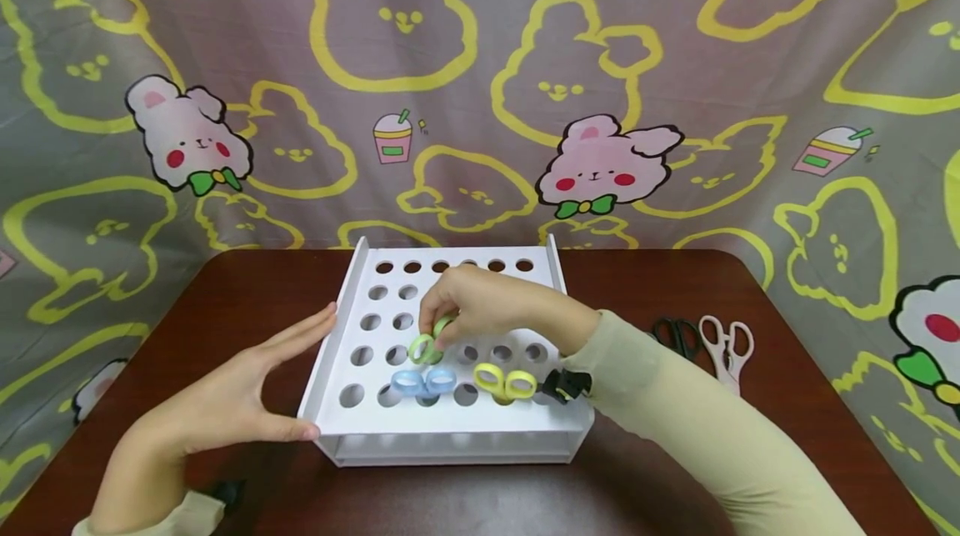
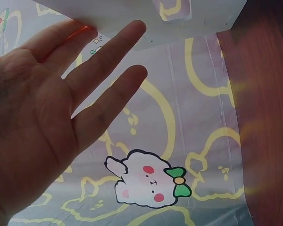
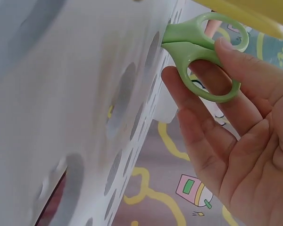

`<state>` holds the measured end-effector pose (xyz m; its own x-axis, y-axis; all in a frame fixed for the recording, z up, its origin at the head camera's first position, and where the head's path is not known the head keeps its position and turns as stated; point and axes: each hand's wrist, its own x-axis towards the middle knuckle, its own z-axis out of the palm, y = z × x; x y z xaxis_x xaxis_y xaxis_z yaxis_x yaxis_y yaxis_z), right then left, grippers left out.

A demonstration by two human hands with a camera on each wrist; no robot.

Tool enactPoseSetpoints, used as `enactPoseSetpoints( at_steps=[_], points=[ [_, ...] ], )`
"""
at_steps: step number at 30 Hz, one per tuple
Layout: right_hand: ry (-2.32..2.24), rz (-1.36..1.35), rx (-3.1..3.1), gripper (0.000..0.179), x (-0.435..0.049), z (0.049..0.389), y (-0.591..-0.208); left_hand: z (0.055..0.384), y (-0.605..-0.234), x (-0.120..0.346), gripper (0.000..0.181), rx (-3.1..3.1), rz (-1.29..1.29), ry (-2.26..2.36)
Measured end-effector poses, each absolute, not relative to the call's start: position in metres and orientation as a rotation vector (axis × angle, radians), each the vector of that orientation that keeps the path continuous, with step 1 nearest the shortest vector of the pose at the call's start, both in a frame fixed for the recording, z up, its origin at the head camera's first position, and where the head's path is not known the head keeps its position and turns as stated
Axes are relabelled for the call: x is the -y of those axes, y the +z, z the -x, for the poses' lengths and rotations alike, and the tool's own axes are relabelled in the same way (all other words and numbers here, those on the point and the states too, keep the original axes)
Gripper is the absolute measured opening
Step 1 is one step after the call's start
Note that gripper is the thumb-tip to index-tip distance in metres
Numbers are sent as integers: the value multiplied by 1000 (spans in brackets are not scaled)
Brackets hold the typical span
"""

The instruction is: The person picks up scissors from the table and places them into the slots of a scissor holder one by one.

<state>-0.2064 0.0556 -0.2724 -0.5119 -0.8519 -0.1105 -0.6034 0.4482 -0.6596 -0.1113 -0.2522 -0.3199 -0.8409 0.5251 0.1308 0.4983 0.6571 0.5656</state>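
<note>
A white rack (image 1: 450,423) with rows of round holes stands mid-table. Green-handled scissors (image 3: 186,52) stick out of one of its holes, blades hidden. My right hand (image 1: 480,303) pinches their handle loops between thumb and fingers, as the right wrist view shows. Nearer the front edge, blue-handled scissors (image 1: 423,388) and yellow-handled scissors (image 1: 504,383) stand in holes of the front row. With fingers extended and thumb spread, my left hand (image 1: 225,390) rests against the rack's left side. In the left wrist view the left palm (image 2: 37,103) holds nothing.
Black-handled scissors (image 1: 678,338) and pale pink scissors (image 1: 723,353) lie on the dark wooden table (image 1: 637,478) right of the rack, partly behind the right sleeve (image 1: 675,403). A patterned curtain (image 1: 465,36) hangs close behind and around the table.
</note>
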Motion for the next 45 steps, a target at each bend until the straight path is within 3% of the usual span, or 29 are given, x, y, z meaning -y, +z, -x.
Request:
enactPoseSetpoints(
  at_steps=[22, 45],
  points=[
    [-706, 1252, -2276, 7, -51, 205, -271, 109, -321, 253, 108, -2828, -859, 939],
    [-694, 1306, -2346, 25, -77, 210, -235, 110, -320, 251, 109, -2832, -858, 936]
  ],
)
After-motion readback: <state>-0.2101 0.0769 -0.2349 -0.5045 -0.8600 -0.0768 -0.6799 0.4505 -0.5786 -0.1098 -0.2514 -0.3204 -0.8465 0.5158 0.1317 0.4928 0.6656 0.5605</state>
